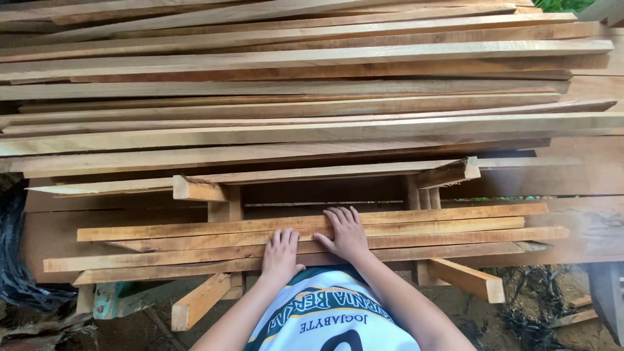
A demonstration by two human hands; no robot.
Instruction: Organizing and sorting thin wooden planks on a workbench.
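Observation:
My left hand (281,253) lies flat, palm down, on the near wooden slats (162,259) of a low stack. My right hand (346,233) rests flat a little farther in, its fingers spread over the upper slats (455,221) of the same stack. Neither hand grips anything. The slats are long, thin and pale brown, lying left to right on short cross blocks (465,278). My white, green-trimmed shirt (328,315) fills the bottom centre.
A much bigger pile of long planks (292,91) fills the upper part of the view, resting on cross pieces (198,190). A short block (198,302) sticks out at lower left. Dark netting (13,260) lies at the left, with dirt ground and debris (546,305) at lower right.

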